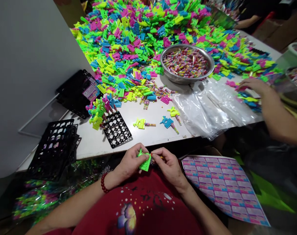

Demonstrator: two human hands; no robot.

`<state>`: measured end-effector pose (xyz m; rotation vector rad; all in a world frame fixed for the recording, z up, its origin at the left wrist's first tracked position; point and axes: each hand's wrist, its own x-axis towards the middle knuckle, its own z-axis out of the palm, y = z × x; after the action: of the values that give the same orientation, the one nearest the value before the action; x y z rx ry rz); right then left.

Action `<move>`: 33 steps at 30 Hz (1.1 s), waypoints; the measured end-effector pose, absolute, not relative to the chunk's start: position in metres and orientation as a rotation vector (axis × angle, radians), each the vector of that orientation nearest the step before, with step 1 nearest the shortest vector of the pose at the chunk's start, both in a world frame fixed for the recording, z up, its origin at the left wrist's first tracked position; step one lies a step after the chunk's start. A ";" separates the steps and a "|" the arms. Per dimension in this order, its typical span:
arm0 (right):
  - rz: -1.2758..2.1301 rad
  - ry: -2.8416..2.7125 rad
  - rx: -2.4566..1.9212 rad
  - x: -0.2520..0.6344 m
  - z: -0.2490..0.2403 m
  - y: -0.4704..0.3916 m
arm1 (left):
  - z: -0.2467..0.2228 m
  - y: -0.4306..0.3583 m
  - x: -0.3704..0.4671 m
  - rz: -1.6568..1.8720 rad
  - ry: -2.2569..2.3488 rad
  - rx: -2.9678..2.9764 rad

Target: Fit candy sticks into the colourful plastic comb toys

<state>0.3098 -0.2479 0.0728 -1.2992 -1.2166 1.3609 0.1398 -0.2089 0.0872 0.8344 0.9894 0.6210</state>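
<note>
Just in front of the red shirt, my left hand (131, 161) is closed on a bright green plastic toy piece (145, 165) with a flat ridged body. My right hand (170, 165) pinches a small candy tube at the toy's right edge; only a bit of red and orange shows, and my fingers hide the rest. On the table beyond lie a yellow toy (140, 123), a blue toy (167, 122) and another yellow toy (174, 112), each with a candy-filled tube joined to it. Left of them, a black holed rack (117, 130) carries several such toys upright along its far-left side.
A large heap of coloured toy pieces (128, 42) covers the table's back. A steel bowl (171, 76) holds many candy tubes. Clear plastic bags (209, 107) lie right, near a co-worker's hand (254, 85). Black racks (52, 143) are stacked left; a printed label sheet (224, 186) lies lower right.
</note>
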 end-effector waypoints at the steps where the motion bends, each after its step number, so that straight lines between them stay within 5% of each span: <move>1: 1.347 -1.245 -1.306 0.310 0.072 -0.248 | 0.086 -0.208 0.139 0.615 0.991 0.831; 10: 0.625 -2.211 -1.390 0.324 0.082 -0.240 | 0.086 -0.202 0.145 0.529 0.986 0.807; 17: 0.963 -2.206 -1.274 0.326 0.087 -0.233 | 0.081 -0.206 0.145 0.526 0.994 0.865; 33: 0.687 -2.424 -1.325 0.313 0.072 -0.238 | 0.073 -0.196 0.143 0.581 1.007 0.801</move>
<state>0.3126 -0.2378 0.0715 -1.3254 -2.4244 0.6870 0.1434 -0.1962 0.0735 0.8008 1.0067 0.5807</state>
